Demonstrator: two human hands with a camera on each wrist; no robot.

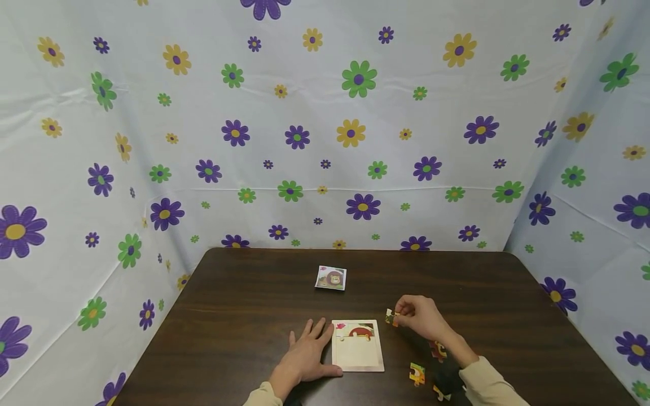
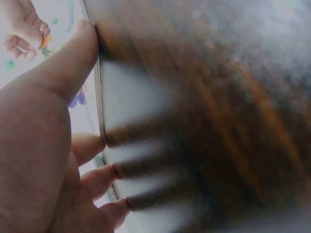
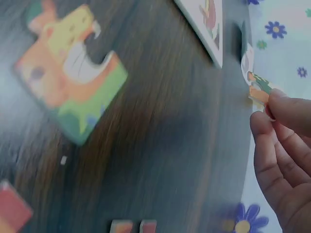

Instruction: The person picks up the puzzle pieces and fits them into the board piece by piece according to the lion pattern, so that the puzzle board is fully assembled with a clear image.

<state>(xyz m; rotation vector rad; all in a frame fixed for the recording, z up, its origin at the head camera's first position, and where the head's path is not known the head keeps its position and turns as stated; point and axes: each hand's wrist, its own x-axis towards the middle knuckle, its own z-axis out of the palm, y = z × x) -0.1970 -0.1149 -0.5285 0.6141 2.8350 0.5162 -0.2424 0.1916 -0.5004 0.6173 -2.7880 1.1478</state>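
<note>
My right hand (image 1: 422,317) pinches a jigsaw puzzle piece (image 1: 390,317) between thumb and fingertips, raised to the right of the puzzle board (image 1: 358,356). In the right wrist view this piece (image 3: 260,89) shows green and orange. Along the board's left edge rests my left hand (image 1: 307,355), fingers spread, its thumb at the lower left corner. Pieces with a pink flower and a reddish-brown mane fill the board's top part; below them is bare pale wood. Under the right forearm lie several loose pieces, among them a yellow-and-orange one (image 1: 417,374) with part of an animal's face.
A small square card (image 1: 331,278) with a lion picture lies farther back on the dark wooden table (image 1: 244,316). A flower-patterned cloth (image 1: 315,107) hangs behind the table and along both sides. A reddish piece (image 1: 438,351) is partly covered by the right wrist.
</note>
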